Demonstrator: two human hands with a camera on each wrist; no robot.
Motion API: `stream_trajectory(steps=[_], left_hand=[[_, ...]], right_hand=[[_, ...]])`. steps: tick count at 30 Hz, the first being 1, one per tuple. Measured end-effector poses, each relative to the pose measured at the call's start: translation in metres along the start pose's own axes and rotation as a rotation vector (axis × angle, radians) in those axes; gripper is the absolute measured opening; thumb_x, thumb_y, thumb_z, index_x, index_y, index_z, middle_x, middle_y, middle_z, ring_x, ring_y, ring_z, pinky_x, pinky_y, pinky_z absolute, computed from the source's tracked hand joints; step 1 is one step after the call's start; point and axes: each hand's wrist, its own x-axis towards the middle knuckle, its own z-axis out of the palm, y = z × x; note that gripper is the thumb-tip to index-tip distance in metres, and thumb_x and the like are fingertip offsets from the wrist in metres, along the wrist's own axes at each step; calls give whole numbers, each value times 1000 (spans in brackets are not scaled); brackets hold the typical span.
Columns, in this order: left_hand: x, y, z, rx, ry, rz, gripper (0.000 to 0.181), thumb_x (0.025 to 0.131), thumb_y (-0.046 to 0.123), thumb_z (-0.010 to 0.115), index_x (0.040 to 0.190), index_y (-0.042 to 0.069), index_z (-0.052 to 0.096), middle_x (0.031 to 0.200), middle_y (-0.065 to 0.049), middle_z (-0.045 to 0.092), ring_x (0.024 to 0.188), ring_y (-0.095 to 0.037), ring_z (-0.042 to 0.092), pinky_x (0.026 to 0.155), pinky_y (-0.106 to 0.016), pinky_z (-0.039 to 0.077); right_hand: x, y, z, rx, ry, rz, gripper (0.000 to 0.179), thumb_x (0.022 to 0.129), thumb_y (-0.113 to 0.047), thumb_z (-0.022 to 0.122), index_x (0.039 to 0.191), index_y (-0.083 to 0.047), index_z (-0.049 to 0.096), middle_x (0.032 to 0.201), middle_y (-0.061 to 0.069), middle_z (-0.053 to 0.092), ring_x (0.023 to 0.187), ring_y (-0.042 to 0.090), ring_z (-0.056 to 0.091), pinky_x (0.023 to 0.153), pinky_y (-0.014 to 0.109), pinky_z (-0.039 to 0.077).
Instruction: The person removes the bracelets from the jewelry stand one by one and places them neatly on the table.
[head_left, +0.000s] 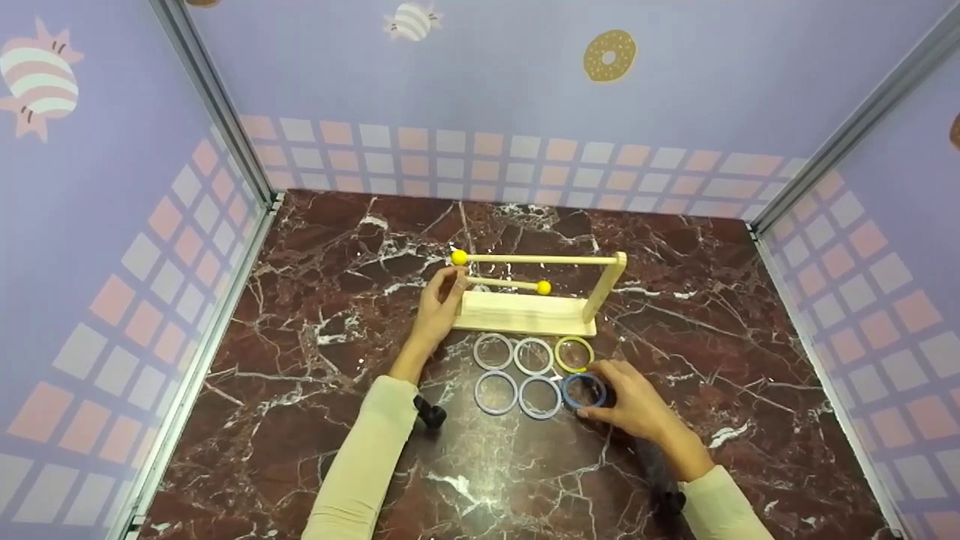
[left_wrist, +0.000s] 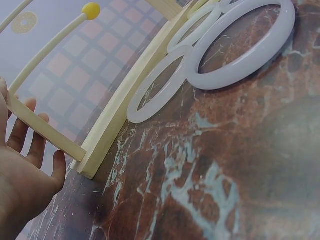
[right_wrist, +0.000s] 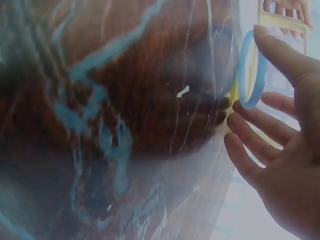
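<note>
My left hand [head_left: 435,311] grips the left upright of a wooden stand [head_left: 525,313], fingers behind the post in the left wrist view. Two horizontal rods extend from the stand's uprights, one tipped with a yellow ball [head_left: 459,257] at left, the other with a yellow ball [head_left: 544,287] nearer the right. My right hand [head_left: 634,401] holds a blue ring [right_wrist: 261,75] at its edge between thumb and fingertips, at the right end of the front row. Just behind it lies a yellow ring [head_left: 557,354].
Several pale rings, among them a whitish ring [head_left: 475,352], lie flat in two rows in front of the stand. The dark red marbled tabletop [head_left: 300,420] is bounded by patterned panels [head_left: 510,82] at the back and both sides.
</note>
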Motion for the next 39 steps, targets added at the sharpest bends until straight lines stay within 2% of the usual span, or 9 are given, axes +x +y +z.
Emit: stream_trajectory(steps=[5, 11, 15, 21, 25, 29, 35, 39], left_hand=[[1, 0, -5, -6, 1, 18, 27, 110, 13, 60, 131, -3, 65, 117, -19, 69, 117, -53, 60, 98, -29, 50], [2, 1, -9, 4, 3, 13, 27, 109, 13, 62, 130, -3, 66, 117, -13, 69, 118, -49, 63, 100, -29, 50], [0, 1, -10, 0, 5, 5, 28, 108, 12, 62, 131, -4, 65, 118, -15, 68, 118, -47, 64, 99, -28, 50], [1, -2, -9, 10, 17, 9, 28, 108, 10, 62, 131, -6, 64, 119, -21, 67, 115, -47, 63, 96, -27, 51], [1, -1, -9, 16, -1, 7, 28, 109, 12, 62, 131, -4, 66, 117, -16, 69, 114, -44, 65, 95, -27, 51], [1, -1, -10, 13, -20, 15, 27, 109, 12, 62, 131, -3, 66, 114, -13, 71, 115, -46, 64, 95, -28, 51], [2, 0, -16, -1, -21, -10, 28, 109, 12, 61, 132, -3, 65, 120, -22, 69, 118, -48, 62, 97, -28, 51], [5, 3, -19, -34, -10, -30, 29, 110, 14, 60, 132, -4, 65, 122, -23, 67, 119, -47, 62, 101, -32, 50]], right_hand=[[4, -5, 7, -71, 1, -31, 74, 71, -38, 100, 130, -7, 68, 118, 9, 64, 112, 32, 59, 96, 53, 52], [9, -7, 12, -112, 35, -69, 73, 67, -35, 103, 126, -7, 69, 112, 10, 63, 106, 31, 59, 92, 52, 52], [11, -7, 15, -107, 44, -71, 73, 67, -35, 103, 125, -7, 69, 112, 10, 63, 104, 31, 58, 91, 52, 53], [11, -7, 16, -87, 11, -31, 73, 69, -37, 101, 128, -8, 69, 116, 10, 64, 107, 31, 58, 93, 52, 52], [10, -8, 16, -87, -7, -1, 73, 70, -38, 101, 130, -9, 69, 117, 7, 63, 109, 30, 58, 94, 51, 52], [8, -9, 16, -88, 9, -10, 74, 70, -36, 101, 131, -9, 68, 117, 7, 63, 108, 30, 58, 93, 52, 52], [9, -11, 18, -83, 31, -42, 72, 72, -36, 100, 131, -8, 69, 117, 8, 63, 107, 29, 57, 90, 53, 53], [12, -13, 19, -80, 48, -59, 70, 74, -36, 99, 130, -8, 69, 116, 8, 63, 106, 28, 56, 88, 52, 53]])
